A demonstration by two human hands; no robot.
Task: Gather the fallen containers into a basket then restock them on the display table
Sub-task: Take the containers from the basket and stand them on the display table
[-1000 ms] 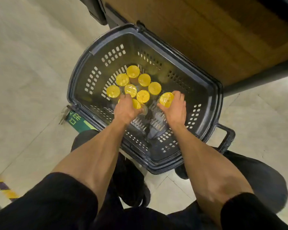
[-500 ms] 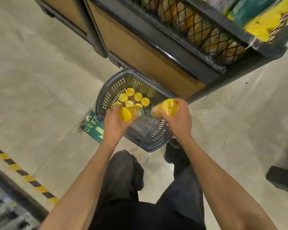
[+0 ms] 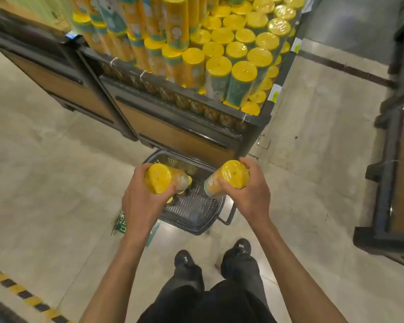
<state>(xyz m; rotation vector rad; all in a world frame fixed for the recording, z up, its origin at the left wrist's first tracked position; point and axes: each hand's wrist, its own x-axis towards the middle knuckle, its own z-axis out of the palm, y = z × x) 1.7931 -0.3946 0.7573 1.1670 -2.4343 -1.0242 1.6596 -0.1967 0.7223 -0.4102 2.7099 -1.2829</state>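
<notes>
Gripping a yellow-lidded container (image 3: 164,178) in the left hand (image 3: 140,206) and a second container (image 3: 229,177) in the right hand (image 3: 248,197), fingers curled round each. Held tilted above the basket (image 3: 197,213) on the floor, against the display table (image 3: 173,136) near its corner. Packed on top with upright stacked containers (image 3: 222,36).

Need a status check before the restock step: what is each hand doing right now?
Left hand: closed, gripping a yellow-lidded container.
Right hand: closed, gripping a second yellow-lidded container.

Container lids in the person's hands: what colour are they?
Yellow: left container's lid and right container's lid; head view.
</notes>
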